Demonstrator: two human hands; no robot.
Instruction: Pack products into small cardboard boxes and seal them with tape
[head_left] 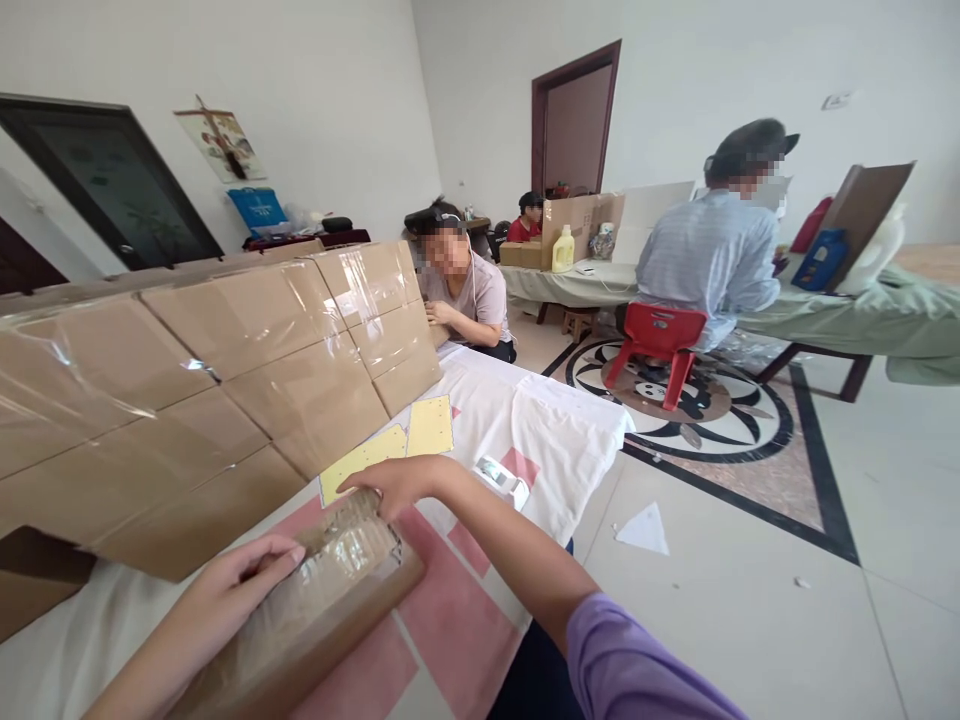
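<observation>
A flattened-looking cardboard box [337, 610] with shiny clear tape over its top lies on the cloth-covered table before me. My left hand [259, 570] is at its left side, thumb and fingers pressed together at the taped edge. At the far end, my right hand [397, 485] grips the box, with the thumb on the near side and the fingers reaching over the top. What lies under the left fingertips is hidden. Just beyond the right hand are yellow cards [431, 425] with small marks. A white tape dispenser-like item [501, 482] rests right of my right forearm.
Taped cardboard boxes [300, 360] form a stacked wall along the table's far left. An open brown carton [37, 575] is at the left edge. One person [472, 290] crouches beyond the boxes; another [705, 250] sits on a red chair [664, 330]. A paper scrap [645, 528] lies on the floor.
</observation>
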